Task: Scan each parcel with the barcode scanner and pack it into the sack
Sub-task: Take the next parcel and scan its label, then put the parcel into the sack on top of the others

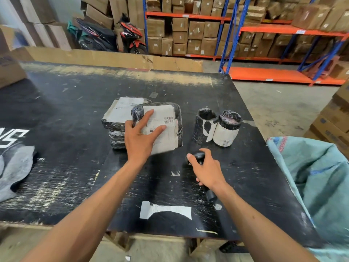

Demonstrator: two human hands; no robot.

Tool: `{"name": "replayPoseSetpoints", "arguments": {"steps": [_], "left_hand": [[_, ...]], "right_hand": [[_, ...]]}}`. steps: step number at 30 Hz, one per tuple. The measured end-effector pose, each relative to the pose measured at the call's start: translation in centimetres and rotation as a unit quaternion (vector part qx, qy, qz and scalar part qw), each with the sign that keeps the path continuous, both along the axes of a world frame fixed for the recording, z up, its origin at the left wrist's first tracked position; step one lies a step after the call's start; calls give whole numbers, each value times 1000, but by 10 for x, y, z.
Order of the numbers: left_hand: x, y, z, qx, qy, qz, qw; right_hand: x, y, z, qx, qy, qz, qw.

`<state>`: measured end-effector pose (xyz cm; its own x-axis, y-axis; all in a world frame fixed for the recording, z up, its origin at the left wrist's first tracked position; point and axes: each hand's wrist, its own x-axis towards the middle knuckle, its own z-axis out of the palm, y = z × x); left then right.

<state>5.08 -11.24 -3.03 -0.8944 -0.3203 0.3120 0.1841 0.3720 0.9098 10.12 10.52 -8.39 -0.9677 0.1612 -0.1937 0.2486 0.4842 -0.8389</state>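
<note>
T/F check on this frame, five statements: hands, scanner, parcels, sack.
1. The right hand grips the barcode scanner. True.
2. The left hand rests on the flat parcel with its label facing up. True.
3. The two cylindrical parcels lie to the left of the flat parcel. False: they sit to its right.
4. The sack sits on the middle of the table. False: it hangs off the table's right side.
5. The flat parcel is the only flat one on the table. False: it leans on a stack of other flat parcels behind it.
</note>
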Motion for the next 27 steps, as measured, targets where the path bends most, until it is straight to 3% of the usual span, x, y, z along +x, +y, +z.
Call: {"name": "replayPoseSetpoints", "arguments": {"steps": [12, 14, 17, 19, 23, 27], "left_hand": [[-1, 22, 4, 62, -19, -33, 997], [-4, 30, 7, 72, -21, -49, 996], [-10, 44, 12, 93, -24, -86, 992], [-16, 58, 12, 101, -32, -122, 987], [-17, 115, 18, 135, -52, -192, 971], [-10, 187, 22, 188, -76, -256, 945]], "right_hand": [[-3, 7, 4, 208, -40, 47, 976], [-5, 22, 11, 162, 4, 23, 987], [-6, 49, 34, -45, 95, -20, 994], [-12, 67, 55, -122, 128, -15, 984], [-25, 104, 75, -152, 159, 30, 975], [-19, 151, 74, -117, 197, 34, 973]]}}
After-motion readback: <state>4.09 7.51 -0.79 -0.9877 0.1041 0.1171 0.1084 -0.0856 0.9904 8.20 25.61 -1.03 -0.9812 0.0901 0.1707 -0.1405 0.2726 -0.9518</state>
